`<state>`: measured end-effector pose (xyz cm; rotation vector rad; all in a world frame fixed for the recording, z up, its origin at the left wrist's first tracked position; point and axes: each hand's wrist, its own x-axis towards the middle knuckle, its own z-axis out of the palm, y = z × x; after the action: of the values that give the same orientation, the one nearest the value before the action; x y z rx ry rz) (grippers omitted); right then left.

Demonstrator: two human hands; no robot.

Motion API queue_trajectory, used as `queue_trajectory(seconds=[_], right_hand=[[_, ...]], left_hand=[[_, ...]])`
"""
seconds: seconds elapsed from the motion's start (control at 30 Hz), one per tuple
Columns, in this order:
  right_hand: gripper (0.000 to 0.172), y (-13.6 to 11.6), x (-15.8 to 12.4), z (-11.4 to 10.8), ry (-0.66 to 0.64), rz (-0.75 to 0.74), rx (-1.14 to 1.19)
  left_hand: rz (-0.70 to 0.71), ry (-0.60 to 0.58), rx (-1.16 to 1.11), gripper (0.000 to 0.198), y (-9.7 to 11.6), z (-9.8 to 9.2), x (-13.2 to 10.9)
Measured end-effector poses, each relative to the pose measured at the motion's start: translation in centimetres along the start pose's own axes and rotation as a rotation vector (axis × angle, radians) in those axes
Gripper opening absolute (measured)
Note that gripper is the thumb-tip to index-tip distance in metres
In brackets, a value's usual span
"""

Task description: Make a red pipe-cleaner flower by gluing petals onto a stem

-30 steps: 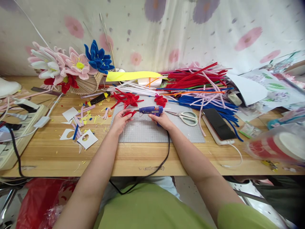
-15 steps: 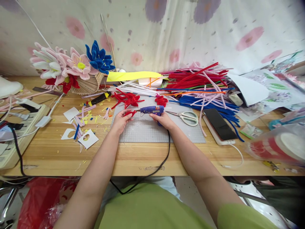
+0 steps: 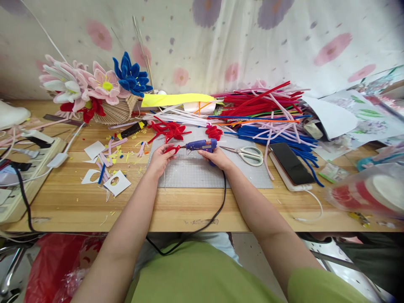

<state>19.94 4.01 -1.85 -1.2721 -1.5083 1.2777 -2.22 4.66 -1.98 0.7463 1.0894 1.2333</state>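
Note:
Between the closed fingers of my left hand is a red pipe-cleaner petal, and a thin wire hangs down below that hand. My right hand is wrapped round a blue glue gun. The gun's nozzle points left and meets the red petal's tip, or comes very close to it. Both hands are over a grey cutting mat. Just behind them lie red pipe-cleaner pieces and a small red bundle. Scissors rest right of my right hand.
Pipe cleaners in several colours are heaped at the back. Finished fuzzy flowers stand back left. Paper scraps and a power strip lie left; a phone is on the right. The gun's black cord loops over the table's front edge.
Hardly anything differs. Both hands keep the petal and the glue gun in nearly the same place, with the nozzle still at the petal's tip.

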Motion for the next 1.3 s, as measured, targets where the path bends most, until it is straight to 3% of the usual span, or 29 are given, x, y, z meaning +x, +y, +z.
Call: queue_trajectory(seconds=[1.3], right_hand=[[0.052,-0.3,-0.16,-0.09,-0.037,-0.019,-0.008]], left_hand=[[-0.015,-0.02,0.0,0.026,0.11,-0.08,0.0]])
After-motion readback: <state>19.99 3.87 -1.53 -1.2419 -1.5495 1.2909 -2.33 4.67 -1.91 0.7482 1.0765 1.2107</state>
